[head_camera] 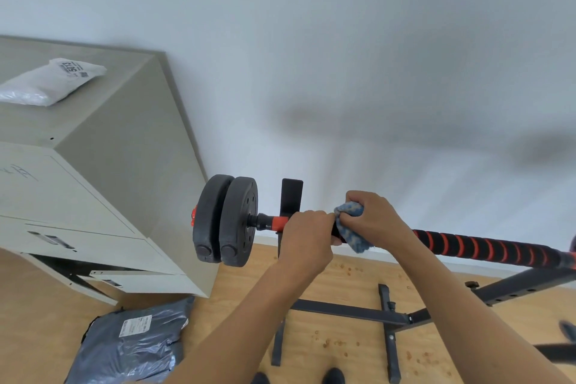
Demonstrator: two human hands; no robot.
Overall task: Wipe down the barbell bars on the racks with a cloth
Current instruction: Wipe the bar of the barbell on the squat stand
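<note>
Right-hand fingers (363,199) around cloth (350,209) on barbell bar (486,248)

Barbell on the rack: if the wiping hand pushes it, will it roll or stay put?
Probably rolls a little: the barbell is round and seems only to rest in the rack cradle; the left hand gripping it likely steadies that. Likely end-heavy, given two plates. Spiral wrap probably grips the cloth.
</note>
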